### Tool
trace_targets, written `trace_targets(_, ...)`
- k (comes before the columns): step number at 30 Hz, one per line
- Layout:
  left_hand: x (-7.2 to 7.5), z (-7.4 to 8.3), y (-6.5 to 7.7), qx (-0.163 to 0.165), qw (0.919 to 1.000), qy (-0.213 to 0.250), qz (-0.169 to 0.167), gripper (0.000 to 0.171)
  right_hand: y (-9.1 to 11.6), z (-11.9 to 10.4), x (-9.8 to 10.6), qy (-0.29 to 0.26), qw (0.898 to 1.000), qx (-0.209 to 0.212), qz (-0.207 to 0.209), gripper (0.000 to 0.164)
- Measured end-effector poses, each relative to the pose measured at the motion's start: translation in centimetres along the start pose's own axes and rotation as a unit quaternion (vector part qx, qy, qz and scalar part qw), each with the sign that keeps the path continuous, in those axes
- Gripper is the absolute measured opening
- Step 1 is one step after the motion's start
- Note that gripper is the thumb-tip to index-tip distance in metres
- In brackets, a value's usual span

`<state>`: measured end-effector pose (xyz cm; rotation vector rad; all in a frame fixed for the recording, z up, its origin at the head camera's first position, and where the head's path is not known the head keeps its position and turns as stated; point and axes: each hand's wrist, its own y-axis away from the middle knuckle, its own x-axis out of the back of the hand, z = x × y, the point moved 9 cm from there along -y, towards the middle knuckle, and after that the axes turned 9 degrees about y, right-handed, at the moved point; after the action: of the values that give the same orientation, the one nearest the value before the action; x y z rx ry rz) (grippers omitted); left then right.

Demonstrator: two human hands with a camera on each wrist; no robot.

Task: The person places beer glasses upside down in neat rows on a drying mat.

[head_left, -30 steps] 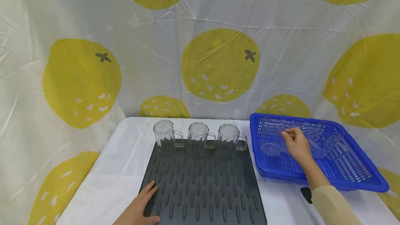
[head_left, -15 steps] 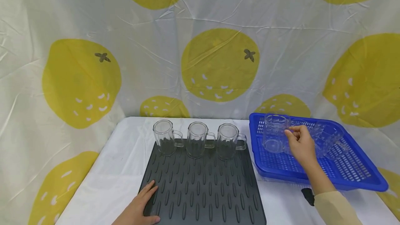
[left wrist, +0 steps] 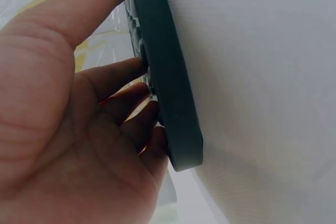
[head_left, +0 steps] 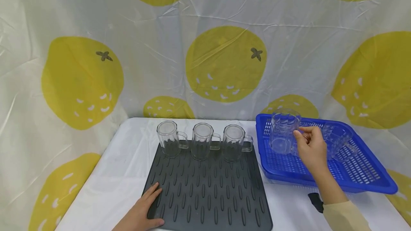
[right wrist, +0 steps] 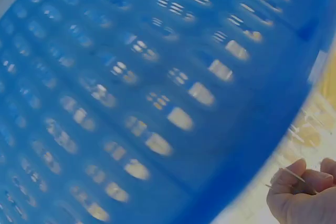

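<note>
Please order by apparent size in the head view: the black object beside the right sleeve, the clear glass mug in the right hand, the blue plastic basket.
1. Blue basket
2. Clear glass mug
3. Black object

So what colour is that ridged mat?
The mat is dark grey, seen best in the head view.

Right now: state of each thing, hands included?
Mat, flat on the table.
Left mug, standing on the mat.
Middle mug, same.
Right mug, same.
Basket, on the table.
Other glasses, in the basket; which way up unclear.
Held mug, roughly vertical, over or in the basket.
Left hand, resting on the mat's left edge.
Right hand, gripping the held mug.
</note>
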<state>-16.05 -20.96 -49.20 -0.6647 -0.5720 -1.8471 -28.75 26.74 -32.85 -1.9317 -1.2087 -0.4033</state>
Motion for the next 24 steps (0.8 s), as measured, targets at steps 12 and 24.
trace_targets(12,-0.1,-0.5,-0.1,0.042,0.9977,0.052,-0.012,0.094,1.7,-3.7,1.5,-0.067,0.996,0.049,0.029,0.021)
trace_targets(24,0.2,0.3,0.1,-0.011,0.9999,0.011,0.007,0.092,3.5,-6.8,1.1,-0.172,0.979,0.11,0.016,0.018)
